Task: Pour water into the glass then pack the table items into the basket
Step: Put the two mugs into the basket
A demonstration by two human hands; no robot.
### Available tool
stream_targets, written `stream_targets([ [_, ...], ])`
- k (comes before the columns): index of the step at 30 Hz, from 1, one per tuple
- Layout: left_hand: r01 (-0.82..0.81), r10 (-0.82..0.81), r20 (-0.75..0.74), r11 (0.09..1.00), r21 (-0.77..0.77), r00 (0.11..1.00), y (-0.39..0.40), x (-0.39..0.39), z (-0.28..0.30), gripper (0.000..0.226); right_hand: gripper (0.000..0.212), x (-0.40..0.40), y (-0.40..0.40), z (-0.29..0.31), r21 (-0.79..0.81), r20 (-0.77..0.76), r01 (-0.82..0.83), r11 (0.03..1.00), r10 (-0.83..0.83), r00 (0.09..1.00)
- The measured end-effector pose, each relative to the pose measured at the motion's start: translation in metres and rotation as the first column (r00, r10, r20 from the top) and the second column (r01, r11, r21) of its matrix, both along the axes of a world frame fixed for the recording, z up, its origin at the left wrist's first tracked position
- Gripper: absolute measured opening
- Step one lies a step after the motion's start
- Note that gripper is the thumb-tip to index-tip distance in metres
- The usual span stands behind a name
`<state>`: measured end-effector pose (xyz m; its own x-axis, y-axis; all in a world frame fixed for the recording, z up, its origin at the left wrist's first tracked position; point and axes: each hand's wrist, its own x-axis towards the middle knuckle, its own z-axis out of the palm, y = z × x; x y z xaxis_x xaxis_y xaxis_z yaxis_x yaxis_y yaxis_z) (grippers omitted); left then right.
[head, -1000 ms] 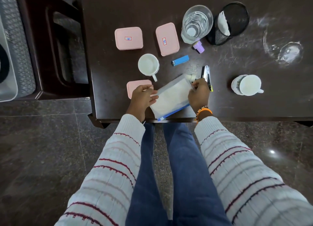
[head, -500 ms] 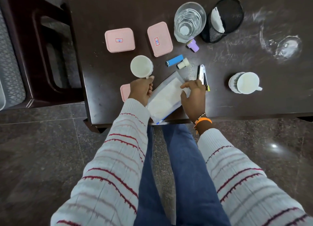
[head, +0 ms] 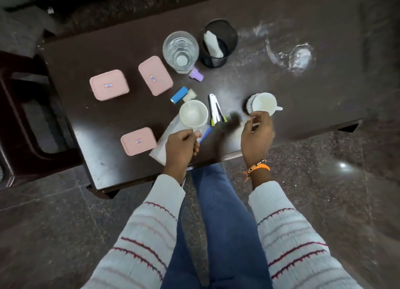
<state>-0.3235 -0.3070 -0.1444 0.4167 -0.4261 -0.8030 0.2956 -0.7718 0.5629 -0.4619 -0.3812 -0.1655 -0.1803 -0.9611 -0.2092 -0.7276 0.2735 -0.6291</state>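
Left hand [head: 180, 144] holds one of two cups [head: 193, 113]; three pink boxes [head: 109, 84].

The scene is dim overall, with light falling from above: a bright point of glare sits on the polished floor [head: 343, 165] right of the desk [head: 303, 89], and pale sheen streaks the desk's dark top around the glass [head: 180, 49]. Motion blur smears the right hand [head: 256, 135] and the surface just left of it. Wide-angle distortion bends the desk's edges, and the corners fall into soft darkness.
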Motion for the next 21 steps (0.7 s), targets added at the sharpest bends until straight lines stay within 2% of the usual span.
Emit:
stream_targets([
  [5, 0.152, -0.152, -0.025, 0.988, 0.019, 0.988, -0.015, -0.031, 0.005, 0.027, 0.042, -0.039, -0.031, 0.001, 0.081, -0.095, 0.133, 0.988, -0.125, 0.988],
  [7, 0.188, -0.187, -0.021, 0.982, 0.021, 0.982, -0.022, -0.036, 0.007, 0.027, 0.053, -0.052, -0.044, -0.004, 0.206, -0.144, 0.093, 0.974, -0.064, 0.987],
  [9, 0.244, -0.244, 0.001, 0.969, 0.035, 0.970, -0.029, -0.039, 0.008, 0.025, 0.056, -0.064, -0.055, -0.009, 0.326, -0.179, -0.008, 0.945, 0.070, 0.981],
  [12, 0.281, -0.283, 0.033, 0.958, 0.046, 0.959, -0.035, -0.039, 0.010, 0.021, 0.048, -0.071, -0.064, -0.013, 0.384, -0.206, -0.153, 0.910, 0.246, 0.947],
  [17, 0.292, -0.293, 0.023, 0.955, 0.056, 0.956, -0.031, -0.035, 0.010, 0.024, 0.026, -0.075, -0.068, -0.016, 0.402, -0.332, -0.237, 0.885, 0.382, 0.862],
  [21, 0.261, -0.262, 0.019, 0.963, 0.062, 0.965, -0.022, -0.031, 0.009, 0.026, 0.020, -0.078, -0.065, -0.015, 0.412, -0.376, -0.290, 0.864, 0.451, 0.809],
])
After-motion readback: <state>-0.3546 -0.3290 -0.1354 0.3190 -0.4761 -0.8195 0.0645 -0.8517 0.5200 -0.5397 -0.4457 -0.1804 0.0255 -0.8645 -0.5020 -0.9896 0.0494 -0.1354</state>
